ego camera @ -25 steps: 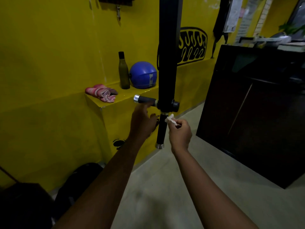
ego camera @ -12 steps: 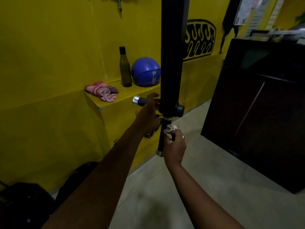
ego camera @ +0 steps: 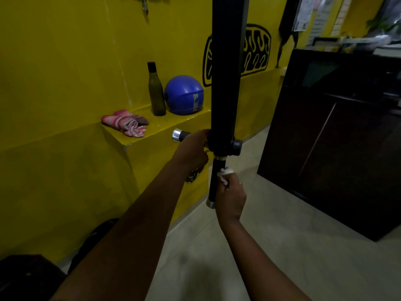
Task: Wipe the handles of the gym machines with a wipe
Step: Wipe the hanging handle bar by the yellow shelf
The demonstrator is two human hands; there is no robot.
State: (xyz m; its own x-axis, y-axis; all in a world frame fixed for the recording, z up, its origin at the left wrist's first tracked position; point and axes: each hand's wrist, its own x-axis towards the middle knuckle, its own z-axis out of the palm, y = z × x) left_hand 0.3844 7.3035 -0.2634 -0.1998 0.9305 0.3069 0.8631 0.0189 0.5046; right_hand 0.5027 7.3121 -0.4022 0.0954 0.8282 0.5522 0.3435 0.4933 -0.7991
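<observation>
Wipe (ego camera: 223, 175) sits bunched in my right hand (ego camera: 231, 198), pinched against the lower handle (ego camera: 213, 185) hanging under the black post (ego camera: 227, 72). My left hand (ego camera: 193, 148) grips the side handle (ego camera: 181, 135) by its silver cap, near the yellow ledge (ego camera: 165, 125).

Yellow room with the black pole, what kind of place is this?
Probably a gym: a black machine post with capped handles, a muscle drawing painted on the yellow wall, and a drink bottle on the ledge.
</observation>
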